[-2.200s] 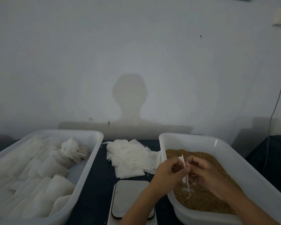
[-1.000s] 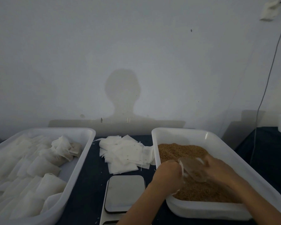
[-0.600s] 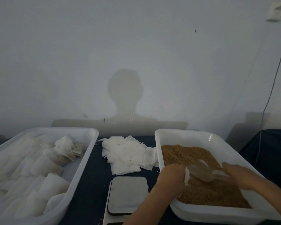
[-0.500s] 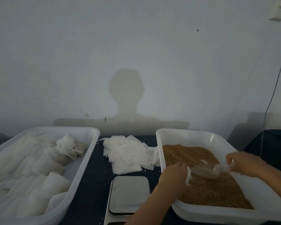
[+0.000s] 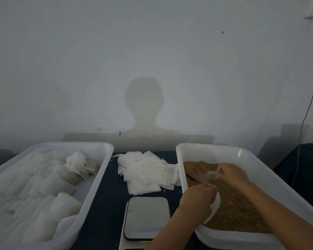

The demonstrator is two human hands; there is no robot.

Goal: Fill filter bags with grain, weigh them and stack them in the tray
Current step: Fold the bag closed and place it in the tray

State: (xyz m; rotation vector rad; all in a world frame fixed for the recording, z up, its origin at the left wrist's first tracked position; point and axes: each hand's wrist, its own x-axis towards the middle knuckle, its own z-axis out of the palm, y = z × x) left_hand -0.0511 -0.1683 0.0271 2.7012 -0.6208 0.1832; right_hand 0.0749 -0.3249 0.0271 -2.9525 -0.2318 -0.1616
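Grain (image 5: 231, 210) brown and fine, heaped in the right bin (image 5: 260, 170), higher at the far end, sloping down toward the near wall. Left hand (image 5: 197, 201) over the near part of that bin, fingers curled around a bag (image 5: 214, 206), white and thin, hanging limp below the knuckles, lower edge touching the grain. Right hand (image 5: 230, 173) farther back over the grain, fingers curled round a clear scoop (image 5: 204, 177), blurred, tip down in the heap. Hands near each other, not touching.

Filled bags (image 5: 61, 204) pale and plump, packed in rows in the left tray (image 5: 98, 186); a few crumpled ones heaped at its far right corner. Empty bags (image 5: 145, 174) flat and white, loose threads at the edges, fanned in a pile on the dark counter (image 5: 107, 213) between the two containers. Scale (image 5: 146, 217) just in front of the pile, grey platform bare, beside the left forearm.
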